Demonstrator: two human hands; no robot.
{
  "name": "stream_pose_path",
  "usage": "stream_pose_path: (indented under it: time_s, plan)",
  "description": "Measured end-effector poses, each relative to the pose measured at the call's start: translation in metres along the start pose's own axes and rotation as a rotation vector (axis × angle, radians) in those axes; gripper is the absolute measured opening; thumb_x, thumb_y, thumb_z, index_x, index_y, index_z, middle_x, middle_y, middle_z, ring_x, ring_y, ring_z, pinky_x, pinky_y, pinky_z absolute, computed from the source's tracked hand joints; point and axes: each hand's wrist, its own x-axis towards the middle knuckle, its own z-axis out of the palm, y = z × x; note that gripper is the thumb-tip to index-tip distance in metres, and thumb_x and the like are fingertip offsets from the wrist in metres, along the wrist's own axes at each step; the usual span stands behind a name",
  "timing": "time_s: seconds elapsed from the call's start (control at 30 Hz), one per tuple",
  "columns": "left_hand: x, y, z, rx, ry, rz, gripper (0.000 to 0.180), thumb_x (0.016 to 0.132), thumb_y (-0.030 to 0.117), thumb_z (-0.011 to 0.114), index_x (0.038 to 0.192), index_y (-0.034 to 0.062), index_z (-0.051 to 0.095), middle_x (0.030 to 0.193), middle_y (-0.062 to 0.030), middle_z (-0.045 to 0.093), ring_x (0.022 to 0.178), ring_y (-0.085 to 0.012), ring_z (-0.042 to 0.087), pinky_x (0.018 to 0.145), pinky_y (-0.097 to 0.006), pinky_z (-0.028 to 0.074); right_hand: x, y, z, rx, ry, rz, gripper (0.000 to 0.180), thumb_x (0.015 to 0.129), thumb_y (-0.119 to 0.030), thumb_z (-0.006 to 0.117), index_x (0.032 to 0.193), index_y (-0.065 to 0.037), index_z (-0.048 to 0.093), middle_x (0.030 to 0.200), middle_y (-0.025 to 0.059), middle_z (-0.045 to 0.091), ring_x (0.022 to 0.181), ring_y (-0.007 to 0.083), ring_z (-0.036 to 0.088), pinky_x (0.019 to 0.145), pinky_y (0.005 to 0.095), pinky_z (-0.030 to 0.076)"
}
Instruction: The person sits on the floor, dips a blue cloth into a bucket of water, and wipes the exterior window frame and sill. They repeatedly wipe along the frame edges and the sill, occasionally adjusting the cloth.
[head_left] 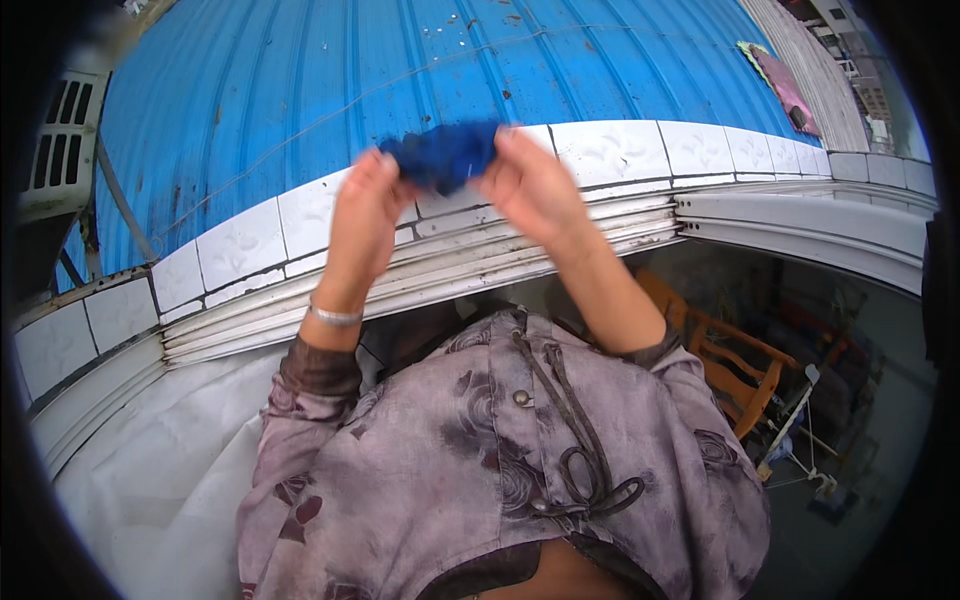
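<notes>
A crumpled dark blue cloth [443,158] is stretched between my two hands, out over the tiled window ledge. My left hand [375,192] pinches its left end, with a silver bracelet [335,316] on that wrist. At the cloth's right end, my right hand [530,185] grips with thumb and fingers together. Both hands and the cloth are somewhat blurred by motion. What kind of cloth it is cannot be made out.
Beyond the white tiled ledge [610,152] lies a blue corrugated roof [300,80]. White window tracks [440,262] run below my wrists. A sliding frame [800,225] stands at right, a wooden chair [735,370] inside. A vented unit [70,130] is at far left; a pink mat [785,90] lies on the roof.
</notes>
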Motion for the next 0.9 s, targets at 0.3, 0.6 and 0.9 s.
stream_pose_path:
  time_s: [0.3,0.6,0.9]
  plan:
    - [0.025,0.075,-0.026,0.082,0.09,0.202,0.019,0.098,0.017,0.045,0.105,0.0029,0.057,0.1,-0.0063,0.065,0.088,-0.0133,0.061,0.082,-0.03,0.048,0.014,-0.044,0.031,-1.244,-0.17,-0.184,0.026,0.092,-0.02,0.057,0.107,0.001,0.06,0.094,0.0015,0.061,0.09,0.0088,0.053,0.081,0.0251,0.044]
    - [-0.026,0.053,-0.066,0.271,0.123,0.067,0.022,0.098,0.02,0.047,0.105,0.0037,0.06,0.094,-0.0012,0.064,0.083,-0.0082,0.058,0.078,-0.025,0.046,0.005,0.035,0.0,-1.857,-0.772,-0.123,0.019,0.085,-0.014,0.056,0.099,-0.003,0.063,0.096,0.0165,0.063,0.096,0.0351,0.058,0.083,0.042,0.047]
    - [-0.045,0.035,-0.074,0.245,0.202,-0.002,0.023,0.097,0.021,0.049,0.109,0.0048,0.06,0.093,0.0016,0.064,0.079,-0.0048,0.055,0.073,-0.022,0.043,0.003,-0.033,-0.026,-1.814,-0.476,-0.05,0.018,0.086,-0.02,0.06,0.09,-0.002,0.061,0.078,0.0099,0.061,0.073,0.0232,0.058,0.067,0.0369,0.047]
